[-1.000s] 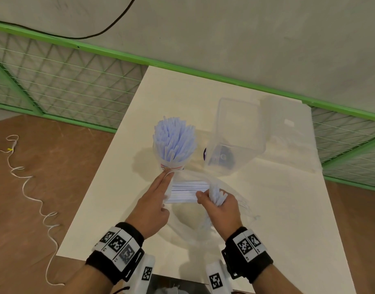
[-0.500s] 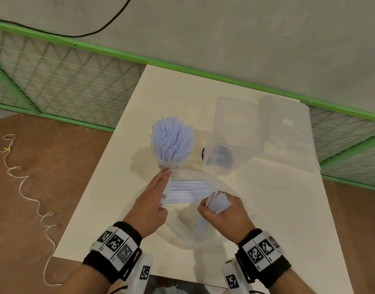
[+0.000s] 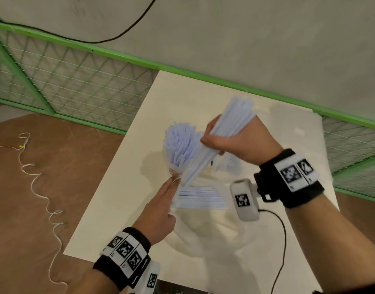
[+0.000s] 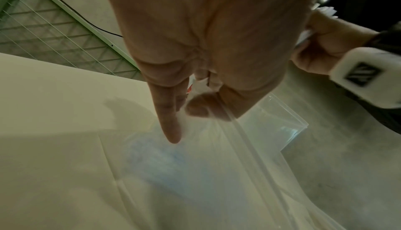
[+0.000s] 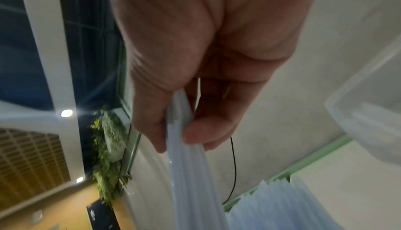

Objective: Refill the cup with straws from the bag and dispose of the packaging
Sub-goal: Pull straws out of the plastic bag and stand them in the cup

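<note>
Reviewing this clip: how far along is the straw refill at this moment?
Partly done. The cup already holds many straws. In hand: the right hand grips a bundle of straws tilted beside the cup, while the left hand pinches the bag. Left: more straws in the bag, then disposing of the packaging.

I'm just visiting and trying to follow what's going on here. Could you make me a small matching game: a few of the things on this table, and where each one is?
Things:
1. bundle of straws
2. cup
3. bag
4. clear bin

Places:
A. lying flat on the table, a few straws inside
B. gripped in the right hand
C. behind the right hand
D. standing, packed with straws

Pairs: 1-B, 2-D, 3-A, 4-C
</note>
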`<action>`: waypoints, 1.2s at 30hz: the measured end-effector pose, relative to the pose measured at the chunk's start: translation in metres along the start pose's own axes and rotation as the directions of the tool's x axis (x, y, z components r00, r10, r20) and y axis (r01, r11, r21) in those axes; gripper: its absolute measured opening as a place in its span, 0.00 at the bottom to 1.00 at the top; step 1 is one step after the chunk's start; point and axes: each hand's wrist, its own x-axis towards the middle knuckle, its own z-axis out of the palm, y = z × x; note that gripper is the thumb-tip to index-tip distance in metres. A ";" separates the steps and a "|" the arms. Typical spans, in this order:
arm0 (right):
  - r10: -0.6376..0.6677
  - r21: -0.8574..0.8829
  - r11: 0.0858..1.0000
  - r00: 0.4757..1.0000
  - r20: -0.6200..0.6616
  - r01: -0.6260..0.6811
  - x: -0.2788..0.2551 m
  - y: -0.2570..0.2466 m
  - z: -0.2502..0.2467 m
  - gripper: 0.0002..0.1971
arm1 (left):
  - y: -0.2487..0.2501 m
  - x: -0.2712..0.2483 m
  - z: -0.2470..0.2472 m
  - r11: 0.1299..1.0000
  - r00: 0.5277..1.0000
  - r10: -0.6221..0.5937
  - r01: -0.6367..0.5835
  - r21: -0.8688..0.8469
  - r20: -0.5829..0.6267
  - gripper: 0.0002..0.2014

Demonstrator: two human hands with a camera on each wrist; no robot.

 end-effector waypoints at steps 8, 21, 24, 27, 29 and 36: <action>-0.052 -0.162 0.985 0.998 0.022 0.055 0.045 0.001 0.010 0.06 | 0.000 -0.001 -0.001 0.999 1.000 0.017 -0.016 0.049 -0.008 0.48; -0.331 -0.323 0.913 0.914 -0.233 0.249 -0.010 0.035 0.047 0.38 | 0.000 -0.002 -0.004 1.000 1.000 -0.007 0.007 0.007 -0.003 0.48; -0.274 -0.527 0.821 0.961 -0.026 0.219 -0.020 0.050 0.069 0.36 | 0.001 -0.002 -0.003 1.000 1.000 -0.018 0.018 0.002 0.002 0.48; -0.216 -0.639 0.737 0.972 0.088 0.221 -0.017 0.067 0.084 0.33 | 0.001 -0.002 -0.003 1.000 1.000 -0.008 0.008 -0.005 0.001 0.48; -0.201 -0.684 0.700 0.976 0.084 0.204 -0.014 0.072 0.089 0.31 | 0.001 -0.003 -0.003 1.000 1.000 -0.003 0.003 -0.002 0.002 0.48; -0.287 -0.614 0.747 0.957 0.047 0.255 -0.016 0.059 0.091 0.43 | 0.000 -0.003 -0.005 1.000 1.000 -0.018 0.018 -0.012 0.002 0.49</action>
